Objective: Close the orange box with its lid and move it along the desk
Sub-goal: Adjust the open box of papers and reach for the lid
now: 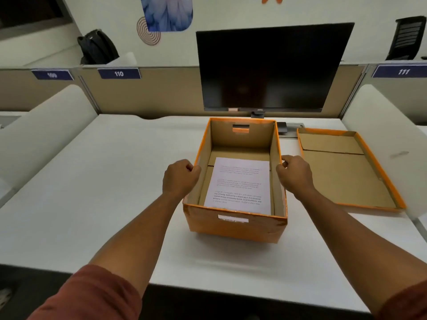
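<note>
From the head camera, the orange box (238,181) stands open on the white desk (92,181), directly between the two hands, with a printed sheet (239,184) lying flat on its floor. The left hand (179,177) is curled at the box's left wall near the rim, fingers bent and touching the cardboard edge; the right hand (294,174) is curled the same way at the right wall. Whether either truly pinches the rim or only rests against it I cannot tell. The lid (346,169) lies inside-up on the desk just beyond and outboard of the right hand, close beside the box but not touching it. Its long axis runs away from the person, roughly parallel to the box's own long axis, splaying slightly rightward at the near end. The right hand is plainly the nearer one to it; the left would have to cross over the open box. I judge the lid needs flipping over before it seats, with little turning otherwise.
</note>
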A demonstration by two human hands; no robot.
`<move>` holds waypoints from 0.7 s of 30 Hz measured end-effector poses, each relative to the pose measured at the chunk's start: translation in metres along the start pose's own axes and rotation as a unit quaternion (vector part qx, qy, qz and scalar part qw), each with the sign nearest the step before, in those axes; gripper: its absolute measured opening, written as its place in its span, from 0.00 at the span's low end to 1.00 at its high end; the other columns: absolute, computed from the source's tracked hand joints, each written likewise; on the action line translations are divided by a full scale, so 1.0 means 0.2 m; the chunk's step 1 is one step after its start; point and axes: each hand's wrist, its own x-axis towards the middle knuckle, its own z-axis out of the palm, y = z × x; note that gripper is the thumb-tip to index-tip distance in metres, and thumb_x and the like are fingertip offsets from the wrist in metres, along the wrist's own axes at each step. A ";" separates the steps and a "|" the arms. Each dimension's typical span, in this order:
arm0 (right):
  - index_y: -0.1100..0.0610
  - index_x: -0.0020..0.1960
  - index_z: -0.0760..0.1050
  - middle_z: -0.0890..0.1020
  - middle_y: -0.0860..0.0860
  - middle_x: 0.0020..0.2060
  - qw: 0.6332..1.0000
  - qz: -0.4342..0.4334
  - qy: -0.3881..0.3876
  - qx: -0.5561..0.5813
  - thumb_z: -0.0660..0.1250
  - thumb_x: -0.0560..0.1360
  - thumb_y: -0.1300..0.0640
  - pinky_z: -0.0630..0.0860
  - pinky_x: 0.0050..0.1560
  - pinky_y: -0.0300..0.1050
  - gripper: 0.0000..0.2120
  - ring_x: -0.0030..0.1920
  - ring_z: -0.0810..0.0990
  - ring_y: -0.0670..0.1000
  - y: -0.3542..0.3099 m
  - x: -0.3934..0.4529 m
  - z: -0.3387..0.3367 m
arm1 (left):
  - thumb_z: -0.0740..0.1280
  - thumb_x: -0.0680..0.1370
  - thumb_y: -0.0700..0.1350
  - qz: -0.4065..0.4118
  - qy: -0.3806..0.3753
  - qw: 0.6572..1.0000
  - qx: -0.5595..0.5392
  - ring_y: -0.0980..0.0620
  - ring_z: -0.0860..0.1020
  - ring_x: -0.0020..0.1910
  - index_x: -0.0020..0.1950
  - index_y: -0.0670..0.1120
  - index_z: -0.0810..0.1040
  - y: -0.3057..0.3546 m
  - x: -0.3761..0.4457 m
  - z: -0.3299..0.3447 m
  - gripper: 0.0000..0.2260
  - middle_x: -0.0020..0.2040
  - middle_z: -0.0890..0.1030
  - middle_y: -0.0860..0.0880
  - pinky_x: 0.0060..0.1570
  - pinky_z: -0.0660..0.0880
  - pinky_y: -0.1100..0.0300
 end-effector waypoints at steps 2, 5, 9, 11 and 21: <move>0.65 0.60 0.78 0.82 0.61 0.45 1.000 -0.007 -0.005 -0.004 0.62 0.77 0.60 0.72 0.40 0.46 0.15 0.42 0.78 0.56 -0.01 -0.04 0.02 | 0.65 0.75 0.51 -0.004 0.002 1.000 -0.001 0.52 0.77 0.33 0.38 0.45 0.79 -0.02 -0.04 -0.04 0.11 0.33 0.80 0.49 0.32 0.71 0.60; 0.65 0.61 0.78 0.82 0.64 0.51 1.000 0.011 -0.020 -0.012 0.61 0.78 0.60 0.72 0.41 0.46 0.15 0.46 0.80 0.60 -0.02 -0.08 0.05 | 0.64 0.76 0.50 0.003 -0.011 1.000 0.005 0.49 0.78 0.36 0.40 0.44 0.79 -0.03 -0.07 -0.05 0.11 0.35 0.81 0.48 0.34 0.71 0.60; 0.63 0.65 0.76 0.82 0.62 0.55 0.999 0.025 -0.027 -0.007 0.62 0.78 0.60 0.73 0.47 0.45 0.17 0.53 0.81 0.61 0.00 -0.10 0.05 | 0.63 0.77 0.50 -0.005 -0.016 1.000 0.023 0.49 0.79 0.37 0.42 0.45 0.79 -0.05 -0.12 -0.01 0.10 0.37 0.81 0.48 0.34 0.70 0.60; 0.62 0.66 0.76 0.83 0.60 0.56 1.000 0.021 -0.022 0.007 0.62 0.79 0.57 0.72 0.49 0.44 0.18 0.54 0.81 0.59 0.02 -0.10 0.04 | 0.63 0.76 0.53 -0.016 -0.004 0.999 0.043 0.49 0.79 0.37 0.41 0.47 0.77 -0.05 -0.12 0.01 0.11 0.36 0.79 0.50 0.31 0.67 0.61; 0.60 0.63 0.78 0.81 0.60 0.58 0.999 0.031 0.005 -0.004 0.62 0.78 0.53 0.76 0.55 0.50 0.18 0.56 0.79 0.58 0.21 -0.06 -0.06 | 0.64 0.76 0.54 0.182 0.032 0.978 0.100 0.47 0.71 0.65 0.65 0.48 0.74 0.34 -0.05 0.21 0.19 0.64 0.76 0.47 0.61 0.73 0.51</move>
